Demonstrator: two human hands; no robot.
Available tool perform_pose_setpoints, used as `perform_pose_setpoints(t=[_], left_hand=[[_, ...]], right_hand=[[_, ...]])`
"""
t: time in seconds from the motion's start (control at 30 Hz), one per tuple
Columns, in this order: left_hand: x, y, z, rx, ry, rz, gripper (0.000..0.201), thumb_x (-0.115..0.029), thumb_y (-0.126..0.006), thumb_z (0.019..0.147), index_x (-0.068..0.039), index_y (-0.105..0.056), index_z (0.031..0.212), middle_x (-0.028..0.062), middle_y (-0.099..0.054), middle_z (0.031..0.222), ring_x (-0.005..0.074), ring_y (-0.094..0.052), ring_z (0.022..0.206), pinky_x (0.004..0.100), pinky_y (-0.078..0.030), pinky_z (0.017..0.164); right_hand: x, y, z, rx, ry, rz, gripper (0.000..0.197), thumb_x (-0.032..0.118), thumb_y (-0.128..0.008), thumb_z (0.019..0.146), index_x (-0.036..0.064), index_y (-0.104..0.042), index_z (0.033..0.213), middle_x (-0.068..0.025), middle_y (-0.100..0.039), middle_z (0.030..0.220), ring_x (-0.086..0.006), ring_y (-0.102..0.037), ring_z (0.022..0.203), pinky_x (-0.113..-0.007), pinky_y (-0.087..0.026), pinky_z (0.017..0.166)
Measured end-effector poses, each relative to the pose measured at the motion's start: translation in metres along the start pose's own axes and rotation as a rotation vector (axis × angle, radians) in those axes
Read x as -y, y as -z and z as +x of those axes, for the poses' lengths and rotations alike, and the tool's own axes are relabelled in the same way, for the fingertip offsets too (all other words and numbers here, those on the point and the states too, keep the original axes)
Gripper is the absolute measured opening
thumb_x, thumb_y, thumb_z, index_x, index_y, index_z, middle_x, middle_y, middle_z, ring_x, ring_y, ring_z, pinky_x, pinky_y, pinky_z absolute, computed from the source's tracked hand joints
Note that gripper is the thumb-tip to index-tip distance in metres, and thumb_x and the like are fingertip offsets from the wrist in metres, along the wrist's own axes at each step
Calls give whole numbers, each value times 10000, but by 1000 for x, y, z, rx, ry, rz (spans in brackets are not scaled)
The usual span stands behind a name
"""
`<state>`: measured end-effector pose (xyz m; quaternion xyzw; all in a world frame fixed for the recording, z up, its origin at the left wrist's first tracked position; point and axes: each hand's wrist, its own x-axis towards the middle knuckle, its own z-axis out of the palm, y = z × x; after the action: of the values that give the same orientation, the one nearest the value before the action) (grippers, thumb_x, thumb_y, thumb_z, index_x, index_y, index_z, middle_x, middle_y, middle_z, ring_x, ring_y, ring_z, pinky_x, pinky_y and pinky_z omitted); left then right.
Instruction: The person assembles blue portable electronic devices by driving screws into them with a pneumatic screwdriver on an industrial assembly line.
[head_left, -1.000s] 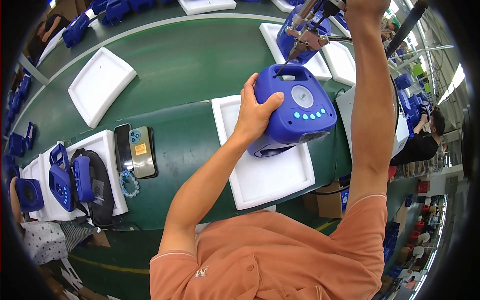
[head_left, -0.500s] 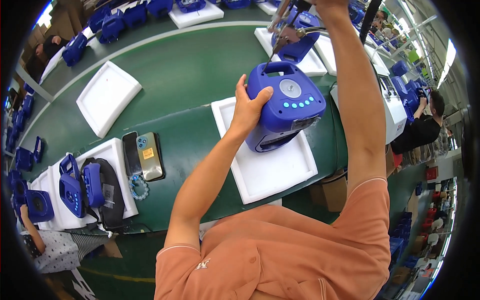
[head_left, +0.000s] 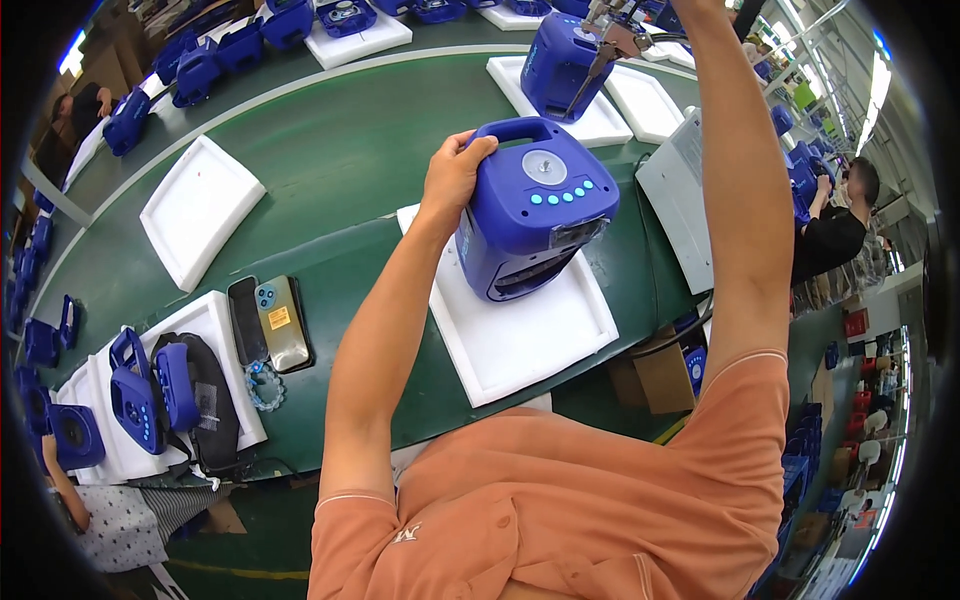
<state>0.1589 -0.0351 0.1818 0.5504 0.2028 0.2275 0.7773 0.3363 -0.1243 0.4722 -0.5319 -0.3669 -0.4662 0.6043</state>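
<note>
Blue portable speaker (head_left: 530, 200) with a carry handle and five turquoise buttons sits over the far part of a white foam tray (head_left: 530, 355), whose near side reaches the edge of the green worktable (head_left: 350, 330). The left hand (head_left: 455, 178) grips the handle's left end, thumb on top. The right forearm (head_left: 745, 200) stretches past the top edge of view; I cannot tell what that hand does. A thin metal tool (head_left: 600, 65) hangs just beyond, apart from the handle. Bare green surface lies left of the tray, as far as two phones (head_left: 284, 325); on the right, a pale machine casing (head_left: 680, 205) leaves a narrower gap.
</note>
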Motion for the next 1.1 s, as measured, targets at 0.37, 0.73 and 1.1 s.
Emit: perform_pose_setpoints(t=[0.37,0.73,1.1], left_hand=[[5,2,0,-29,-15,-57,529,-293,-729,914,28,-598,1313,109,-681,1103,146,-658,933,261,-526,842],[2,-1,-6,-33,11,-83,476,-301,-733,928,-17,-609,1288,11,-651,996,87,-608,891,230,-487,826],[-24,28,66,284,260,148,284,-205,-743,857,-85,-639,1092,33,-668,931,131,-647,832,247,-486,716]], right_hand=[[-14,2,-28,83,18,55,628,529,-449,1084,-70,-629,1143,-137,-670,888,-233,-633,774,-371,-500,764],[-21,6,-56,163,-147,19,580,527,-480,1080,-28,-647,1064,-63,-631,787,-167,-586,684,-320,-476,671],[0,-6,-81,165,-303,310,481,480,-575,1054,8,-664,1015,13,-570,629,-92,-517,468,-281,-395,430]])
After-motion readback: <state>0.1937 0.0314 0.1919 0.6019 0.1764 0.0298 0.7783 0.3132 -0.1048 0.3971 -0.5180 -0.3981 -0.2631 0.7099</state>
